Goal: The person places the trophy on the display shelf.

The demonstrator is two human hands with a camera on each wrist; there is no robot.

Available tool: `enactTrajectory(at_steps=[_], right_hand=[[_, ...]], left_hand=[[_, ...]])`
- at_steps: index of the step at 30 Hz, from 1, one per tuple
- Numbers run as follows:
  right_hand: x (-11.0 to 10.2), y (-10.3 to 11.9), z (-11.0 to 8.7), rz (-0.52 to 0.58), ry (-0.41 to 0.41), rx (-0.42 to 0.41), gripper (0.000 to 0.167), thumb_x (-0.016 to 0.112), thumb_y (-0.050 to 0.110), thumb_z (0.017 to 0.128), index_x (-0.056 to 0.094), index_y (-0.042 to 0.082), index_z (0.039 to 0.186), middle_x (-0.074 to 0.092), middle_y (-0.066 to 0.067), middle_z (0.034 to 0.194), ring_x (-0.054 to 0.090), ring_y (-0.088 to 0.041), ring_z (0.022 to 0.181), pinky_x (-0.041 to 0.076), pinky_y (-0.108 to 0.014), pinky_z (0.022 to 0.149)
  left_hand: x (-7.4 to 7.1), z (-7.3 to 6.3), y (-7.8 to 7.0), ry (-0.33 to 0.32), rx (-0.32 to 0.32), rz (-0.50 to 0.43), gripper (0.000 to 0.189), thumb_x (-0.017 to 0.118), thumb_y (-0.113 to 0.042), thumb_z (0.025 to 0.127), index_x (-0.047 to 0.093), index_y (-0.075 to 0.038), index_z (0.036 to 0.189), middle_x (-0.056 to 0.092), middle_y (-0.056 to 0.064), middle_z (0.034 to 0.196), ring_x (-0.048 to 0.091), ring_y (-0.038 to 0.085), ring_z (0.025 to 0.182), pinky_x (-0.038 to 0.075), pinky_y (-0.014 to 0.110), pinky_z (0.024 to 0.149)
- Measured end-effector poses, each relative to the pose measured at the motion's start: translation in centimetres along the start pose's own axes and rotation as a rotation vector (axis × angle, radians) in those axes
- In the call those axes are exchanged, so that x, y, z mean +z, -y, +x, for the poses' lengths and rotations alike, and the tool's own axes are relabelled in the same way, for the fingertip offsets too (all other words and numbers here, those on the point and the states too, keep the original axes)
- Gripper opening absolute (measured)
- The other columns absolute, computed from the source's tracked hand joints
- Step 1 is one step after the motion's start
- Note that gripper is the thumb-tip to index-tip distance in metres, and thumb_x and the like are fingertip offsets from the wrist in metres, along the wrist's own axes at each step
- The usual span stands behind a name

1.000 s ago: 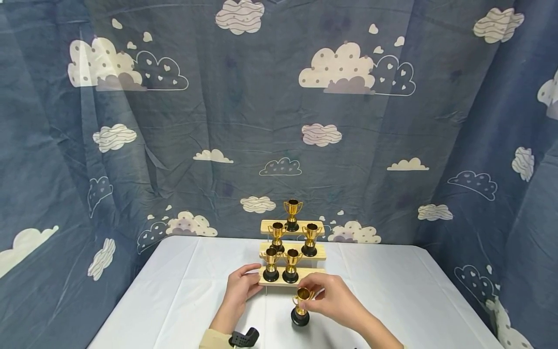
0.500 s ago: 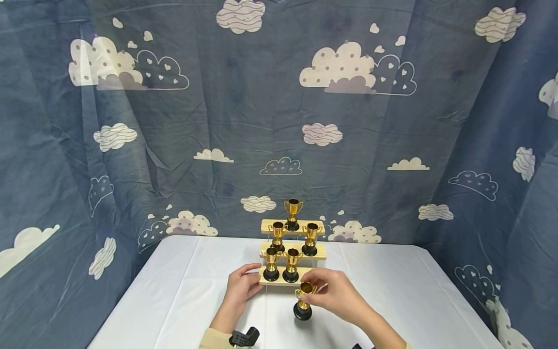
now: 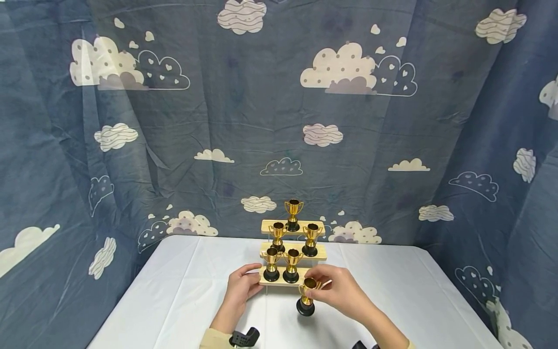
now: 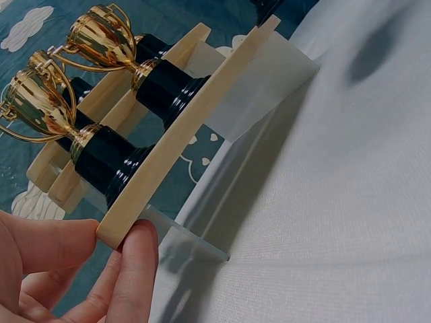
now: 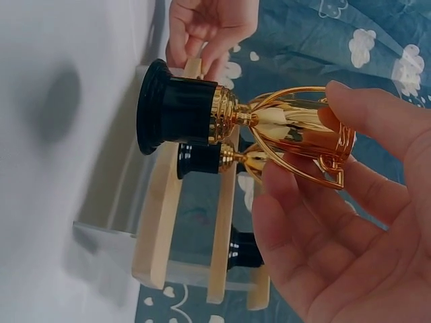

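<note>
My right hand (image 3: 337, 291) pinches a small gold trophy cup (image 5: 296, 128) with a black base by its cup, in front of the right end of the lowest shelf. The trophy is held off the table, base downward. My left hand (image 3: 239, 289) grips the left end of the wooden tiered stand (image 4: 182, 145), thumb above and fingers below in the left wrist view. On the lowest tier stand two like trophies, a left one (image 3: 271, 266) and one beside it (image 3: 291, 267). Two more stand on the middle tier, and a single trophy (image 3: 294, 213) tops the stand.
Clear side panels (image 4: 262, 87) hold up the stand's wooden boards. A white cloth (image 3: 183, 291) covers the table. Behind and at both sides hangs a dark blue curtain (image 3: 244, 106) with a cloud print. A black strap (image 3: 244, 337) is around the left wrist.
My right hand has carried the trophy up and slightly to the right, closer to the lowest tier. The left hand stays where it was on the stand.
</note>
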State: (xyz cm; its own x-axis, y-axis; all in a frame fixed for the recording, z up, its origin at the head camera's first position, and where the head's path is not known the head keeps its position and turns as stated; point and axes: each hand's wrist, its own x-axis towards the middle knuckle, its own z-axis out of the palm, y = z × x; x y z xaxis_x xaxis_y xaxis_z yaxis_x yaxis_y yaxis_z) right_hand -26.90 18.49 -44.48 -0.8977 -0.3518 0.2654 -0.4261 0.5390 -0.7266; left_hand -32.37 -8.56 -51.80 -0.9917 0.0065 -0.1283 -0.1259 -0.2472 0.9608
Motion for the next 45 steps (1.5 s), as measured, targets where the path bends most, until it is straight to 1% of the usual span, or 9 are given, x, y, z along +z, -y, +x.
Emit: enactTrajectory(at_steps=[4, 11, 14, 20, 22, 25, 31, 39, 45], right_hand=[[-0.1, 0.0, 0.0, -0.008, -0.019, -0.007, 0.024, 0.084, 0.029, 0.082, 0.072, 0.027, 0.103, 0.070, 0.012, 0.094, 0.066, -0.014, 0.086, 0.060, -0.032, 0.072], [-0.3, -0.2, 0.3, -0.004, -0.028, 0.007, 0.024, 0.084, 0.029, 0.083, 0.072, 0.030, 0.103, 0.070, 0.013, 0.095, 0.066, -0.013, 0.086, 0.059, -0.029, 0.072], [-0.4, -0.3, 0.3, 0.002, -0.031, 0.013, 0.025, 0.084, 0.029, 0.083, 0.072, 0.029, 0.104, 0.070, 0.013, 0.095, 0.066, -0.013, 0.087, 0.059, -0.029, 0.073], [-0.6, -0.3, 0.5, -0.011, -0.050, 0.032, 0.027, 0.084, 0.028, 0.082, 0.072, 0.029, 0.106, 0.070, 0.014, 0.095, 0.066, -0.013, 0.088, 0.059, -0.030, 0.074], [-0.6, -0.3, 0.5, -0.021, -0.058, 0.037, 0.027, 0.084, 0.028, 0.082, 0.071, 0.029, 0.106, 0.070, 0.015, 0.095, 0.066, -0.012, 0.087, 0.059, -0.029, 0.073], [-0.7, -0.4, 0.6, -0.035, -0.065, 0.042, 0.027, 0.084, 0.028, 0.082, 0.071, 0.030, 0.106, 0.070, 0.016, 0.094, 0.066, -0.012, 0.087, 0.058, -0.027, 0.072], [-0.8, -0.6, 0.7, -0.054, -0.086, 0.054, 0.029, 0.085, 0.026, 0.081, 0.071, 0.030, 0.106, 0.070, 0.016, 0.094, 0.065, -0.011, 0.086, 0.058, -0.026, 0.071], [-1.0, -1.0, 1.1, -0.071, -0.110, 0.055, 0.027, 0.085, 0.025, 0.081, 0.072, 0.028, 0.105, 0.070, 0.014, 0.092, 0.066, -0.012, 0.084, 0.058, -0.026, 0.069], [-1.0, -1.3, 1.3, -0.083, -0.123, 0.088, 0.028, 0.085, 0.027, 0.081, 0.072, 0.028, 0.105, 0.070, 0.015, 0.092, 0.066, -0.012, 0.086, 0.057, -0.025, 0.071]], left_hand=[[-0.1, 0.2, 0.2, 0.003, -0.004, -0.002, 0.046, 0.063, 0.005, 0.087, 0.057, 0.008, 0.133, 0.069, 0.014, 0.097, 0.070, 0.018, 0.079, 0.060, 0.039, 0.080], [-0.5, 1.6, 1.5, 0.000, -0.004, 0.000, 0.046, 0.063, 0.005, 0.086, 0.059, 0.007, 0.132, 0.070, 0.010, 0.094, 0.070, 0.018, 0.078, 0.060, 0.040, 0.080], [-0.5, 1.3, 1.3, 0.002, -0.004, 0.000, 0.046, 0.063, 0.005, 0.087, 0.059, 0.007, 0.132, 0.070, 0.011, 0.095, 0.070, 0.018, 0.079, 0.060, 0.041, 0.081], [-0.1, -0.1, -0.2, 0.007, 0.002, 0.004, 0.045, 0.062, 0.006, 0.087, 0.058, 0.008, 0.132, 0.069, 0.013, 0.097, 0.070, 0.020, 0.080, 0.060, 0.042, 0.083], [-0.2, 0.1, -0.1, 0.010, 0.000, 0.003, 0.045, 0.062, 0.006, 0.087, 0.058, 0.009, 0.132, 0.069, 0.014, 0.097, 0.070, 0.020, 0.081, 0.060, 0.043, 0.083], [-0.4, 0.9, 0.7, 0.007, -0.006, 0.002, 0.045, 0.063, 0.005, 0.087, 0.059, 0.008, 0.132, 0.069, 0.014, 0.098, 0.070, 0.020, 0.081, 0.060, 0.043, 0.083], [-0.6, 1.8, 1.8, -0.008, -0.003, 0.000, 0.045, 0.065, 0.003, 0.086, 0.062, 0.003, 0.131, 0.070, 0.014, 0.100, 0.070, 0.018, 0.079, 0.061, 0.038, 0.077], [-0.6, 1.9, 1.8, -0.031, -0.007, 0.001, 0.042, 0.065, 0.003, 0.085, 0.066, 0.000, 0.126, 0.069, 0.013, 0.098, 0.070, 0.019, 0.079, 0.061, 0.035, 0.075], [-0.5, 1.7, 1.7, -0.014, 0.004, 0.003, 0.042, 0.064, 0.004, 0.086, 0.063, 0.003, 0.129, 0.069, 0.015, 0.100, 0.069, 0.018, 0.080, 0.061, 0.038, 0.078]])
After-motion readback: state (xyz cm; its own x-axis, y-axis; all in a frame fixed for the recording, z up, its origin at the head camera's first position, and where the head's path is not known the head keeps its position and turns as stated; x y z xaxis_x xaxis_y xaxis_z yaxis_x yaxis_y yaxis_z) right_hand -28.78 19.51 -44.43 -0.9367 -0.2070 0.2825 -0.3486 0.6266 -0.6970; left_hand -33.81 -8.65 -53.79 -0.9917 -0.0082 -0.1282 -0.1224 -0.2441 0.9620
